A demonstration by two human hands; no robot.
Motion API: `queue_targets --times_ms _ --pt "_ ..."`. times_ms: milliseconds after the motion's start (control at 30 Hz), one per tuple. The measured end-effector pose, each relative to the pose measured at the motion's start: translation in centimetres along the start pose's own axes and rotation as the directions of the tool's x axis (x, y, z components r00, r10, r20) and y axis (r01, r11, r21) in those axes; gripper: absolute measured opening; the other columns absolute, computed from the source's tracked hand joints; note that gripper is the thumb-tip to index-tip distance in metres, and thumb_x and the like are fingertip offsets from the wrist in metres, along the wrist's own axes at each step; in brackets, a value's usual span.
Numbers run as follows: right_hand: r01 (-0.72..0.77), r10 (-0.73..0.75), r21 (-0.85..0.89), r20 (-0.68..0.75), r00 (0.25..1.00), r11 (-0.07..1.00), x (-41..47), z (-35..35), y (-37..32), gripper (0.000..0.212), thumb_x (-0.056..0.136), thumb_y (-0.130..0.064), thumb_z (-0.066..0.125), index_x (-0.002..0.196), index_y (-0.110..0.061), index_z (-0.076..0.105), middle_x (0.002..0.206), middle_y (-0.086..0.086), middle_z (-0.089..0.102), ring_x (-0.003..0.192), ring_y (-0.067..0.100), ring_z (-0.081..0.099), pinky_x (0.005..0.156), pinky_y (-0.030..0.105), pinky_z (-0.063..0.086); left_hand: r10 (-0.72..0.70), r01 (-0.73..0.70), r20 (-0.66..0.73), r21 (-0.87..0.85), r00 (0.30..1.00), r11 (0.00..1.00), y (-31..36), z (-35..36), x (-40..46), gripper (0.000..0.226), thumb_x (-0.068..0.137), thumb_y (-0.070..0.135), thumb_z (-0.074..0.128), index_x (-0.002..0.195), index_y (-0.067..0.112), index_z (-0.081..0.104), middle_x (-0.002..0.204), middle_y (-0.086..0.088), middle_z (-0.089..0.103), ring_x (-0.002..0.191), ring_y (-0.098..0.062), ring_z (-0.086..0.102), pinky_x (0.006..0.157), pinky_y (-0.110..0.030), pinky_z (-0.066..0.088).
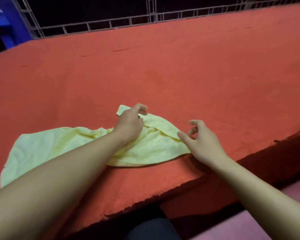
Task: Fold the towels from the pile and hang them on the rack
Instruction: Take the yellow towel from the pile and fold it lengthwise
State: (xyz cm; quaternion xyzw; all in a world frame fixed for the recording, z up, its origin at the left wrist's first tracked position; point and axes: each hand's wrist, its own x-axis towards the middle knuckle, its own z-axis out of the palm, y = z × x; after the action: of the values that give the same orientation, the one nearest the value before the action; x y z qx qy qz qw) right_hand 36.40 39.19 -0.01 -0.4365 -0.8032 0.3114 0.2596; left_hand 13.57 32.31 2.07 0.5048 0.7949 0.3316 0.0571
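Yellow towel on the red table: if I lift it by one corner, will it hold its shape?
Probably not. The yellow towel lies rumpled, with soft creases under the left hand, so it likely droops and unfolds. It looks thin, likely light. Its terry surface should grip the red table rather than slide.
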Motion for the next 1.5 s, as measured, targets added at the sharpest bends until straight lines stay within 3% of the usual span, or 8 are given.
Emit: queue_targets --times_ms 167,300,600,833,967,1133,1367,1500 --pt "0.094 -0.080 -0.285 0.061 0.995 0.954 -0.1 0.5 0.2 0.056 0.085 -0.034 0.064 0.136 -0.022 0.045 0.113 -0.002 0.060 0.109 0.026 0.054 0.088 0.035 0.043 -0.079 0.038 0.140 0.276 0.987 0.960 -3.0 0.0 2.3 0.048 0.088 0.026 0.062 0.131 0.039 0.044 0.130 0.012 0.056 0.123 -0.014 0.048 0.104 -0.037 0.042" --pt "0.087 -0.084 -0.204 0.024 0.996 0.975 0.0 -0.3 0.5 0.038 0.092 -0.018 0.056 0.129 -0.024 0.052 0.097 -0.007 0.064 0.100 0.024 0.061 0.073 0.031 0.037 -0.113 0.078 0.306 0.124 0.945 0.989 -3.5 -0.3 3.7 0.057 0.083 0.018 0.061 0.134 0.037 0.043 0.126 0.024 0.056 0.124 -0.008 0.049 0.105 -0.036 0.042" --pt "-0.087 0.096 0.239 -0.026 0.995 0.967 2.1 -3.3 2.6 0.033 0.090 -0.021 0.069 0.120 -0.030 0.056 0.088 -0.004 0.070 0.082 0.012 0.064 0.069 0.022 0.044 0.189 -0.202 0.116 0.111 0.975 0.973 -1.5 0.0 9.1 0.032 0.093 0.018 0.064 0.124 0.022 0.059 0.100 0.009 0.066 0.098 -0.012 0.063 0.087 -0.024 0.045" --pt "-0.118 0.127 0.058 -0.193 0.973 0.991 2.9 -7.1 5.0 0.040 0.089 -0.026 0.070 0.125 -0.034 0.053 0.087 -0.015 0.067 0.080 0.006 0.063 0.074 0.030 0.049 0.404 -0.416 0.138 0.066 0.904 0.907 6.3 5.3 16.2 0.045 0.088 0.021 0.071 0.131 0.017 0.056 0.125 0.002 0.062 0.119 -0.018 0.052 0.104 -0.025 0.036" --pt "-0.137 0.111 -0.179 -0.151 0.982 0.974 1.9 -6.4 6.8 0.046 0.088 -0.041 0.063 0.131 -0.037 0.047 0.085 -0.027 0.061 0.091 0.009 0.060 0.091 0.039 0.042 0.241 -0.258 0.118 0.161 0.963 0.953 4.2 7.7 16.0 0.047 0.094 0.022 0.064 0.137 0.020 0.049 0.134 0.001 0.058 0.131 -0.021 0.042 0.111 -0.033 0.032" --pt "-0.106 0.067 -0.225 -0.173 0.983 0.969 1.5 -5.9 7.1 0.045 0.090 -0.047 0.056 0.133 -0.038 0.045 0.088 -0.025 0.057 0.100 0.009 0.051 0.085 0.034 0.025 -0.078 0.067 0.059 0.168 0.995 0.984 0.7 7.8 16.2 0.047 0.099 0.030 0.056 0.142 0.022 0.042 0.131 -0.004 0.060 0.124 -0.028 0.052 0.106 -0.044 0.041" --pt "-0.079 0.040 -0.255 -0.156 0.987 0.964 1.4 -5.8 7.2 0.042 0.093 -0.043 0.055 0.133 -0.037 0.043 0.084 -0.022 0.058 0.096 0.010 0.051 0.085 0.033 0.025 -0.144 0.142 0.063 0.037 0.988 0.989 1.5 9.5 17.1 0.047 0.091 0.017 0.069 0.134 0.022 0.049 0.099 0.005 0.066 0.087 -0.012 0.061 0.066 -0.021 0.043" --pt "-0.011 -0.028 -0.240 -0.159 0.987 0.971 1.4 -5.7 7.2 0.044 0.094 -0.034 0.058 0.136 -0.034 0.044 0.083 -0.020 0.055 0.092 0.010 0.053 0.086 0.034 0.031 -0.177 0.174 -0.027 -0.090 0.984 0.981 2.3 10.4 18.6 0.041 0.087 0.016 0.071 0.124 0.023 0.056 0.089 0.009 0.064 0.091 -0.017 0.065 0.082 -0.035 0.052"
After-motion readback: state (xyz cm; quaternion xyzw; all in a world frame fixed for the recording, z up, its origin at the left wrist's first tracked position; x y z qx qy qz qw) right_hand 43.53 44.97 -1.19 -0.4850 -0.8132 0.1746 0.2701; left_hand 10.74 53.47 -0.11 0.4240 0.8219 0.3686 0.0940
